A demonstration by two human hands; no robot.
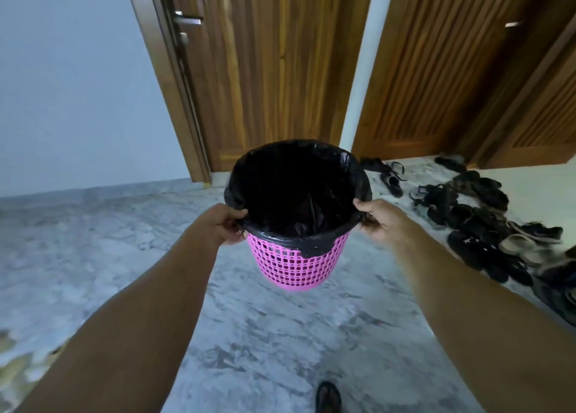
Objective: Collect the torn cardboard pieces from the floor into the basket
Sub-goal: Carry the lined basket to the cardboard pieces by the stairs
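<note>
A pink lattice basket [299, 264] lined with a black plastic bag [296, 188] hangs in the air in front of me, above the marble floor. My left hand [223, 224] grips its rim on the left side, fingers curled over the bag's edge. On the right side my right hand [375, 221] grips the rim the same way. The bag's inside is dark and I see nothing in it. Some blurred tan scraps, perhaps cardboard pieces [18, 366], lie on the floor at the lower left edge.
Two wooden doors [268, 69] stand ahead with a white wall strip between them. A heap of dark sandals and shoes [486, 222] covers the floor on the right. My foot in a dark sandal [327, 397] shows at the bottom. Grey marble floor [124, 241] spreads left.
</note>
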